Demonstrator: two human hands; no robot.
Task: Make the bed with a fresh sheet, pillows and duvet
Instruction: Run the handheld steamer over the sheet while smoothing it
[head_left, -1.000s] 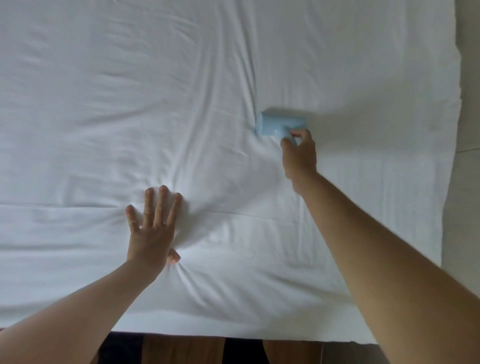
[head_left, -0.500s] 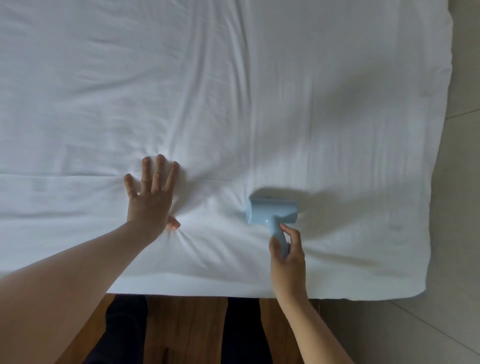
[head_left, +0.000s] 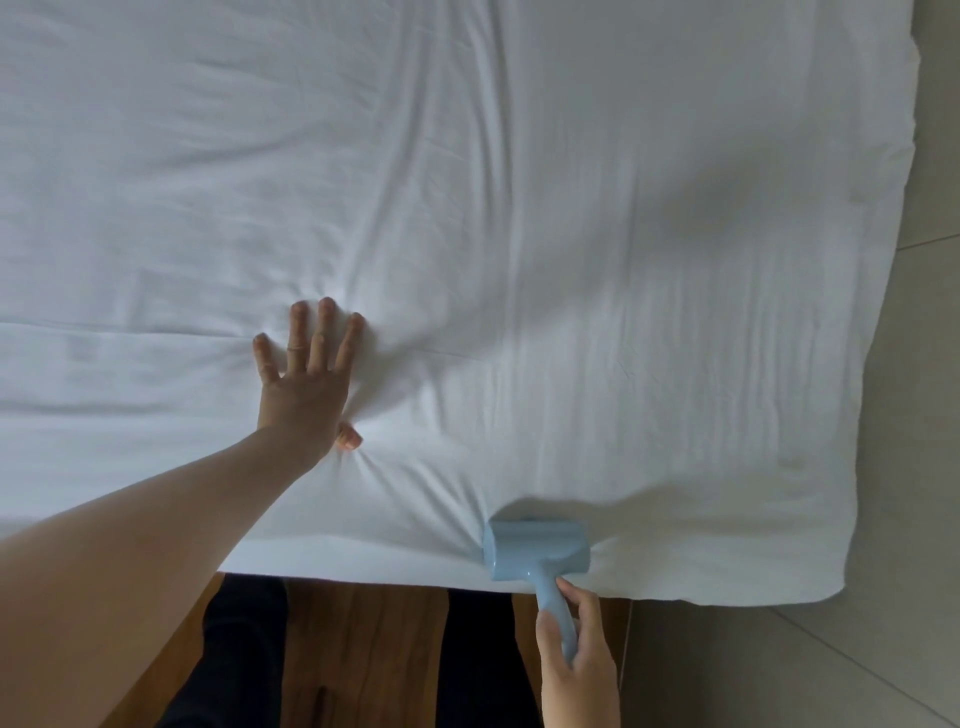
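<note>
Sheet (head_left: 571, 208) is running past my frame's top and left edges. My left hand (head_left: 306, 384) is pressing it flat, fingers spread — thumb mostly hidden. My right hand (head_left: 576, 670) is gripping the blue roller (head_left: 537, 551) by its handle.

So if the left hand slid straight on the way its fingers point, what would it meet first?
Only more white sheet: the left hand lies flat, fingers pointing up the bed, and the way looks free as far as the picture shows.

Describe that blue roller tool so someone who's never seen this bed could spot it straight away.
Start with the white sheet that fills most of the view, and follow its near edge toward the right corner. There the right hand holds a pale blue roller by its handle, the barrel lying across the sheet's edge. It is the only coloured object on the white fabric; the left hand lies flat and bare.
</note>
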